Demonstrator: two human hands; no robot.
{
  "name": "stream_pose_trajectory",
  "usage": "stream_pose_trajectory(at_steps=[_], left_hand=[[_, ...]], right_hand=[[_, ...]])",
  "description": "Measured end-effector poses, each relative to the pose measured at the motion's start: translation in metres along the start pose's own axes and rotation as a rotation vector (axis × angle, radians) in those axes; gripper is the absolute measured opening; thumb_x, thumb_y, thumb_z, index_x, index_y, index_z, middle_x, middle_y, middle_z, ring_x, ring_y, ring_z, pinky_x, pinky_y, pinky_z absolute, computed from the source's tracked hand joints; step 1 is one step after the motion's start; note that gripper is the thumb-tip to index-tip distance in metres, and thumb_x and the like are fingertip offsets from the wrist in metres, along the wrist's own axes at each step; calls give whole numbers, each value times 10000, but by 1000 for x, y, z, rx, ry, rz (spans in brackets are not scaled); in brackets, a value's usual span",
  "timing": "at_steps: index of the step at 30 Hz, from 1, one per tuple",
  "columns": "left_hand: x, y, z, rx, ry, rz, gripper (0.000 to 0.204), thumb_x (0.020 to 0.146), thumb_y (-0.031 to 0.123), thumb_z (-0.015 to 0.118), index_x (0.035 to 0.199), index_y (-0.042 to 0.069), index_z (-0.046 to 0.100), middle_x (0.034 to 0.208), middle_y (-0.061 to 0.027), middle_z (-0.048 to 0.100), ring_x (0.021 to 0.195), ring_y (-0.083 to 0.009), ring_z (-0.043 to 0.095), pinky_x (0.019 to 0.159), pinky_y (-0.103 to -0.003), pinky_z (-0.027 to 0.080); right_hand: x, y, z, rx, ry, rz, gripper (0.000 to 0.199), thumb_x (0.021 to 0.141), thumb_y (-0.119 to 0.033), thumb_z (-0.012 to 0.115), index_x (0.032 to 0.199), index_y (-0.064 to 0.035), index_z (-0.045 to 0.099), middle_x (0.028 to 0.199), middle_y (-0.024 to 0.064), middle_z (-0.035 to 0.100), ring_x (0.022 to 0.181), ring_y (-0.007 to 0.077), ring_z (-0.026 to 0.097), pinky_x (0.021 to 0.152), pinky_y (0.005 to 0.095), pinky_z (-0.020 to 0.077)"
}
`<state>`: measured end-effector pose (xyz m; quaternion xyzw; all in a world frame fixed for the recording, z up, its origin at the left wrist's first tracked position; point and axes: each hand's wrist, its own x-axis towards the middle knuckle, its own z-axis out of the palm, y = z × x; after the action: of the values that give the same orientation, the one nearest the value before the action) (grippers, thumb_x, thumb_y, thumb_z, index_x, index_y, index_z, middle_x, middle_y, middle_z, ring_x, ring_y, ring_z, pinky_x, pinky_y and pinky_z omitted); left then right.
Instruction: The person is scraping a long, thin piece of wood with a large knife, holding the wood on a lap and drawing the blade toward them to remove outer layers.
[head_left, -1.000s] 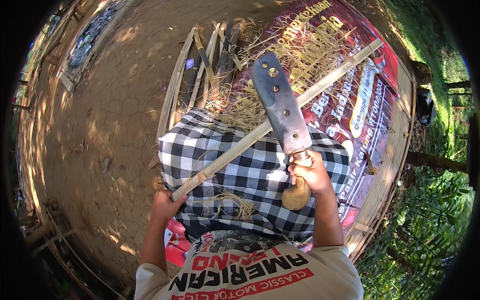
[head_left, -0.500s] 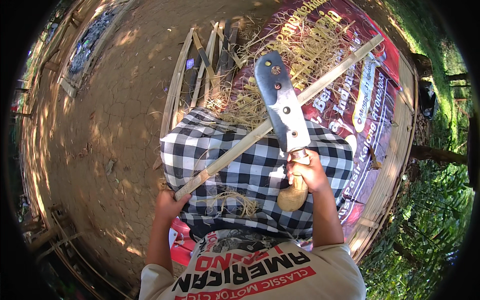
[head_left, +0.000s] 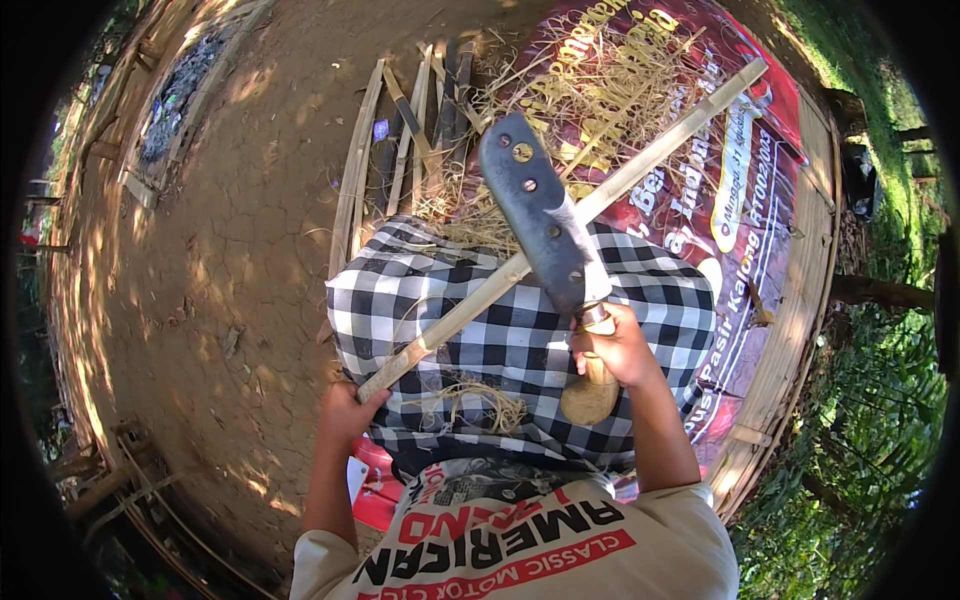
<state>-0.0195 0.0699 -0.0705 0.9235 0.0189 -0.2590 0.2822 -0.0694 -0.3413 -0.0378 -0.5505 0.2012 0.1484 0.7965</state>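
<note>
My right hand [head_left: 617, 347] is wrapped round the wooden handle of a broad machete [head_left: 545, 215]. Its dark steel blade, dotted with several rivets or holes, points up and to the left. Beneath the blade runs a long pale bamboo strip [head_left: 470, 307], slanting from lower left to upper right; the blade crosses it near its middle. At the strip's near end, my left hand [head_left: 350, 410] is closed on it. A black-and-white checked cloth [head_left: 450, 340] covers my lap under both. Thin curled shavings [head_left: 480, 405] lie on the cloth.
A maroon printed banner [head_left: 740, 280] spreads ahead and right, with a heap of shavings [head_left: 610, 75] on it. Several bamboo strips [head_left: 358, 170] lie beyond my lap to the left. A bamboo edge [head_left: 800, 310] borders the right side. A wooden-framed ash bed [head_left: 185, 95] sits far left.
The machete blade has swung left and tilted, its face now darker. The bamboo strip stays in my left hand and has shifted slightly.
</note>
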Motion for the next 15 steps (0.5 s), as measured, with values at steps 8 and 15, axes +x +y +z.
stream_pose_trajectory(at_steps=[8, 15], left_hand=[[5, -3, -1, 38, -20, 21, 499, 682, 340, 827, 570, -63, 556, 476, -145, 481, 451, -189, 473, 450, -389, 398], [4, -5, 1, 69, -25, -35, 477, 701, 305, 813, 563, -65, 545, 457, -133, 449, 440, -125, 432, 425, -380, 370]], right_hand=[[-4, 30, 24, -104, -68, 124, 164, 751, 84, 631, 866, 5, 543, 661, 67, 577, 526, 166, 599, 495, 301, 501], [-5, 10, 28, -30, -118, 172, 176, 722, 60, 641, 873, 24, 558, 642, 77, 567, 517, 164, 586, 488, 302, 498]])
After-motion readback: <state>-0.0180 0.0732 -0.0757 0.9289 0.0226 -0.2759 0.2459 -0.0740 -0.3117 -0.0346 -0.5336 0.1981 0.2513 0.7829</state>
